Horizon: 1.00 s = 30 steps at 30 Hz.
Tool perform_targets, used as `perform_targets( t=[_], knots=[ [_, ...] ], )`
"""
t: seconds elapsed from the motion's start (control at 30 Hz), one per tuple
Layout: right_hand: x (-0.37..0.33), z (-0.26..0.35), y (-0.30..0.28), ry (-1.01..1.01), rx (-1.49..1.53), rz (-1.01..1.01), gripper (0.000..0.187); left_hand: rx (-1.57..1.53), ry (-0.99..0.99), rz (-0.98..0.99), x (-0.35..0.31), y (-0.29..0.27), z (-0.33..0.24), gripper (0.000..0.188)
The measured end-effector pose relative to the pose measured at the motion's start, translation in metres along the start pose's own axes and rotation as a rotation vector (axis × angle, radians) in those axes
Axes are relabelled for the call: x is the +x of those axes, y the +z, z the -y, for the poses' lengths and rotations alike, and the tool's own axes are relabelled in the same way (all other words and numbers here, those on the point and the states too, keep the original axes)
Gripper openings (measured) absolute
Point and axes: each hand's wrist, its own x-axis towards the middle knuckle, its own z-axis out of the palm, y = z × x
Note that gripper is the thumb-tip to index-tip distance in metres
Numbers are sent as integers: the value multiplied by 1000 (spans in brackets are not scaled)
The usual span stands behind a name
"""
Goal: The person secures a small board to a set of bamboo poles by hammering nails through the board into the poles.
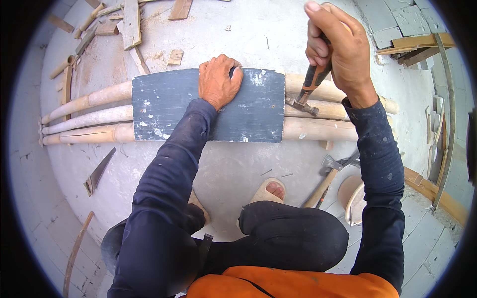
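Observation:
A dark grey board (174, 107) with white scuffs lies across three bamboo poles (318, 129). My left hand (219, 82) presses on the board, its fingers bent over the far edge and the thumb to the right. My right hand (343, 44) is closed around the black and orange handle of a hammer (314, 79), held with its head down. The hammer's head is just right of the board, over the middle pole; whether it touches the pole I cannot tell. The fingertips of my left hand are partly hidden.
A hand saw (99, 173) lies on the floor at left. By my right knee are a hatchet (323, 181) and a white bucket (354, 198). Wood scraps (131, 25) lie at far left, with planks (417, 44) along the right wall. Nails (287, 175) lie near my foot.

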Motion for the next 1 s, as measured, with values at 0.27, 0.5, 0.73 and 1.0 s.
perform_targets(
  t=[0.27, 0.5, 0.73, 1.0],
  knots=[
    [66, 8, 79, 235, -70, 210, 43, -10, 8, 30, -9, 6, 5, 31],
    [40, -5, 125, -124, -217, 368, 44, -209, 18, -113, -16, 18, 23, 42],
    [26, -5, 96, -56, -362, 157, 45, -75, 39, 152, -5, 1, 21, 51],
    [18, 41, 56, 444, -222, 46, 43, -20, 45, 289, -1, -12, 24, 60]
  ],
)
